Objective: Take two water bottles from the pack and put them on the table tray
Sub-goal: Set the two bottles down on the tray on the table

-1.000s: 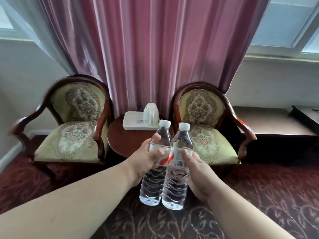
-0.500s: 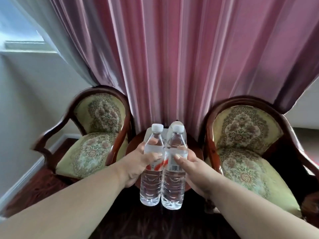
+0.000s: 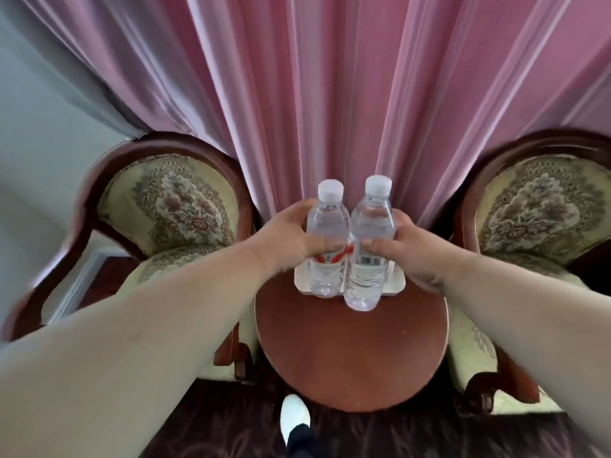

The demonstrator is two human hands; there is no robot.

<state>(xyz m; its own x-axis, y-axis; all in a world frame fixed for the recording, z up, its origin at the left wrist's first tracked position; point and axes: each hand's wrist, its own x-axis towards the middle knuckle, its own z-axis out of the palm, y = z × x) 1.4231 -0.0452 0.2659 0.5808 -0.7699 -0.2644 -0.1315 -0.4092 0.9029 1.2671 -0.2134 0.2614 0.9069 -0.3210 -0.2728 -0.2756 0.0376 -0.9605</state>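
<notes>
My left hand (image 3: 287, 239) grips a clear water bottle (image 3: 326, 223) with a white cap and red-and-white label. My right hand (image 3: 408, 251) holds a second, matching bottle (image 3: 372, 226) pressed against the first. Both bottles stand upright, held over the white tray (image 3: 395, 285) at the far side of the round wooden table (image 3: 350, 352). The bottles' bases hang near the tray's front edge; I cannot tell whether they touch it. Most of the tray is hidden behind the bottles and hands.
Two upholstered armchairs flank the table, one on the left (image 3: 168, 213) and one on the right (image 3: 542, 213). A pink curtain (image 3: 330, 94) hangs just behind. My white-slippered foot (image 3: 294, 414) rests on the dark carpet before the table.
I have stepped closer to the table. Both hands moved the bottles forward, from in front of the table to over the tray. The kettle on the tray is now hidden.
</notes>
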